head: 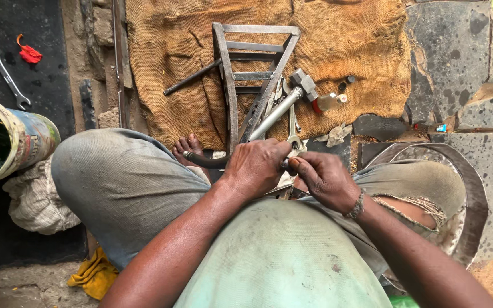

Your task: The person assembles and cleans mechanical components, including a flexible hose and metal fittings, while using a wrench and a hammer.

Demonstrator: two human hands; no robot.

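I sit cross-legged on the ground. My left hand [256, 166] is closed around a dark curved rubber hose [203, 161] that sticks out to the left over my bare foot [187, 148]. My right hand [324, 178] pinches the hose's other end, fingertips meeting the left hand; what is between them is hidden. Just beyond my hands lie a hammer [283, 102] with a metal handle and a spanner [294, 134].
A burlap sack [343, 40] carries a metal frame [246, 63], a rod [192, 77] and a small bottle [327, 102]. A wrench [7, 77] and red scrap [28, 53] lie far left, beside a painted tin [12, 140]. A metal dish [475, 188] sits under my right knee.
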